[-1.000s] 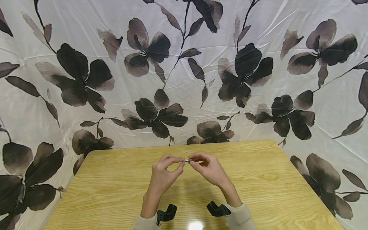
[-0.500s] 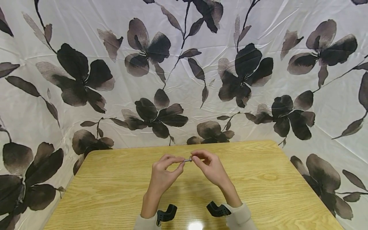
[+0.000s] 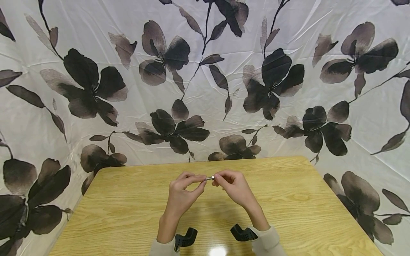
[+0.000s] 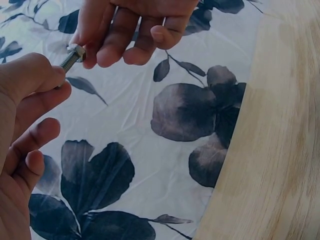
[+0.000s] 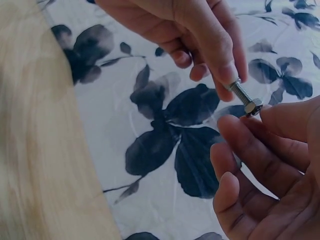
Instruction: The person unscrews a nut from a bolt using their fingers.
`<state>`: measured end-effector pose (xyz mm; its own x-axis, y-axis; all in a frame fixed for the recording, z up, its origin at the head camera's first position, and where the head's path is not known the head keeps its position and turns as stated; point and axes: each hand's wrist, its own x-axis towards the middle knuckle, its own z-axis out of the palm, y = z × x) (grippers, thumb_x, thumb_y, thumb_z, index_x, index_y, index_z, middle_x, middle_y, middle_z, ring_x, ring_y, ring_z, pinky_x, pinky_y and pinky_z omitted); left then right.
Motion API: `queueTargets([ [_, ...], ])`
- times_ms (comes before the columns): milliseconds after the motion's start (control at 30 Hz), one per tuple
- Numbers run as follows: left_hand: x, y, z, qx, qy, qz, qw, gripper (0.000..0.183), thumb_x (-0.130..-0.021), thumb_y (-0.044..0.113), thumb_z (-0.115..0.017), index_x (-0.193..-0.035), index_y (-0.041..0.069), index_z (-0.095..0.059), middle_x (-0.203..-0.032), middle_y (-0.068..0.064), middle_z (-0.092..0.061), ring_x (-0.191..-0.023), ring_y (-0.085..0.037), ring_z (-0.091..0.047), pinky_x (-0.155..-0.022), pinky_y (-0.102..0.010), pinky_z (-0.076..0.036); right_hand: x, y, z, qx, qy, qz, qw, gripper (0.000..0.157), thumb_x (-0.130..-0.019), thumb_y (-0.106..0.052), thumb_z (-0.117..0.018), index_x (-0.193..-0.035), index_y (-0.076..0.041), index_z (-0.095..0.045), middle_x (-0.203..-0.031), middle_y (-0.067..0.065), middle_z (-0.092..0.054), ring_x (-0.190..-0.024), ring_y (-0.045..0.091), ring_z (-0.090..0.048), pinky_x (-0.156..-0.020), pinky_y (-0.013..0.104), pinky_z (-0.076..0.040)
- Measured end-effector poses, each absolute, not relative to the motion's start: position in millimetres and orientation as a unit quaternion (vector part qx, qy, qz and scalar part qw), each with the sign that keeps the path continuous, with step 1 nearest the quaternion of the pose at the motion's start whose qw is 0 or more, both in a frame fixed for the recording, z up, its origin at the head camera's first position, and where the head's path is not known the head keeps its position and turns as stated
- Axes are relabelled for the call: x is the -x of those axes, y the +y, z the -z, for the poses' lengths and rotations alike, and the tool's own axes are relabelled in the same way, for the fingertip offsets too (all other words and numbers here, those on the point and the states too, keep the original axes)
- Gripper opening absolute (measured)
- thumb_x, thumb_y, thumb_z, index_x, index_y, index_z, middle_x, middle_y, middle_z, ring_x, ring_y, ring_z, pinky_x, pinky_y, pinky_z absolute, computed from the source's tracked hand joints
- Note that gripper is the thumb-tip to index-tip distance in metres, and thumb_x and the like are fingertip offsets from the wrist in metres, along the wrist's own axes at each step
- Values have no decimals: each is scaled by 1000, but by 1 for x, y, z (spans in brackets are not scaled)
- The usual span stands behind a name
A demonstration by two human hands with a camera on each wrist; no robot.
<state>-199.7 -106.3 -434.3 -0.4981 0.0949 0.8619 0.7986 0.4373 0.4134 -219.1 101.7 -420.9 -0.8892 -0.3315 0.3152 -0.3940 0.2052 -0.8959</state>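
A silver threaded bolt (image 3: 209,178) bridges the two hands above the table, lying nearly level in the head view. My left hand (image 3: 183,192) pinches its left end between thumb and index finger. At the other end is a hexagonal piece (image 5: 253,106), with bare thread (image 5: 241,92) showing between it and the left fingertips. My right hand (image 3: 235,186) has thumb and index finger pinched at this hexagonal end, the other fingers loosely bent below. In the left wrist view the bolt (image 4: 69,61) points up toward the right fingertips. Its left tip is hidden by the left fingers.
Beneath the hands is a wood-grain table (image 3: 128,209) with rounded far corners. A white cloth with dark flowers (image 3: 217,85) hangs behind and beside it. Black wrist mounts (image 3: 186,237) sit by the light sleeves (image 3: 267,241).
The right fingers loosened and rose slightly from the hexagonal end half a second ago, then came back down onto it. The left hand keeps its grip on the bolt, almost still.
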Motion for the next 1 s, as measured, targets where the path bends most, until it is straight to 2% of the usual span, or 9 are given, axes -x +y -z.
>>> queueTargets([
  [333, 199, -108, 436, 290, -755, 435, 395, 26, -75, -7, -85, -97, 5, -83, -87, -5, -78, -80, -18, -69, -67, -19, -56, 217, 103, 421, -256, -767, -588, 28, 21, -101, -18, -68, -114, -3, -75, -107, 12, -76, -95, 14, -71, -81, 27, -58],
  [733, 199, -109, 437, 272, -769, 429, 388, 24, -76, -5, -85, -96, 8, -84, -86, -3, -77, -78, -17, -69, -66, -19, -55, 216, 103, 420, -307, -734, -602, 68, 18, -100, -7, -66, -115, -2, -74, -114, 16, -73, -102, 26, -70, -85, 31, -58],
  [867, 199, -109, 437, 267, -771, 429, 388, 23, -76, -4, -86, -96, 7, -84, -85, -3, -77, -77, -17, -69, -65, -18, -54, 216, 102, 420, -295, -733, -607, 84, 19, -101, -6, -65, -118, -4, -73, -115, 16, -73, -106, 28, -69, -85, 30, -58],
  [1000, 199, -108, 436, 272, -763, 432, 396, 25, -75, -6, -85, -97, 6, -83, -86, -4, -77, -77, -17, -69, -66, -19, -55, 217, 101, 420, -256, -740, -616, 82, 22, -102, -11, -64, -121, -2, -71, -114, 17, -74, -107, 23, -70, -84, 27, -57],
])
